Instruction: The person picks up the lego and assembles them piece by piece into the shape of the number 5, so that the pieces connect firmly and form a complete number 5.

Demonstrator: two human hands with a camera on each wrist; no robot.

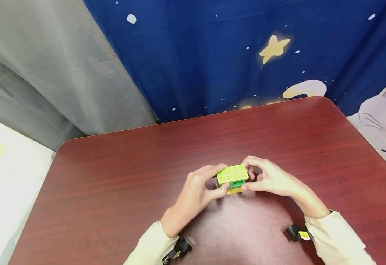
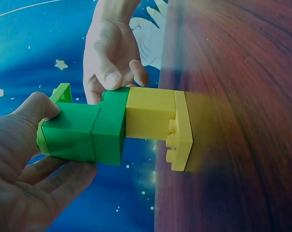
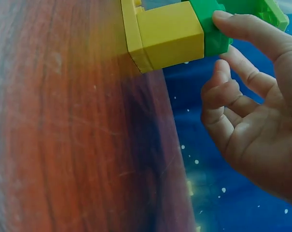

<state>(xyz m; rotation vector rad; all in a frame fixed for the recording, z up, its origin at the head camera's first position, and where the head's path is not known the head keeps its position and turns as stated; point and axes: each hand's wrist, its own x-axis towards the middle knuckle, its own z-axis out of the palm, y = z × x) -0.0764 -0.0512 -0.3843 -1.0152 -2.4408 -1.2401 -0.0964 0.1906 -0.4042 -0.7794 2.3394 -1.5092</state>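
A small stack of studded toy building bricks stands on the table between the two hands. Its top is a lime-green brick [image 1: 232,173] with several studs. Below it come green bricks [image 2: 109,133], then a yellow brick [image 2: 150,112] on a thin yellow plate [image 2: 183,135] at the bottom. My left hand [image 1: 196,187] grips the upper part from the left, thumb on the near side and fingers on the far side. From the right, my right hand [image 1: 272,178] pinches the lower green brick [image 3: 211,41] between thumb and index finger, its other fingers curled.
The reddish-brown wooden table [image 1: 123,176] stretches around the hands, its far edge close to a blue star-patterned curtain [image 1: 206,55]. A grey curtain [image 1: 53,55] hangs at the left. Black wrist devices [image 1: 298,233] show at both cream sleeves [image 1: 335,239].
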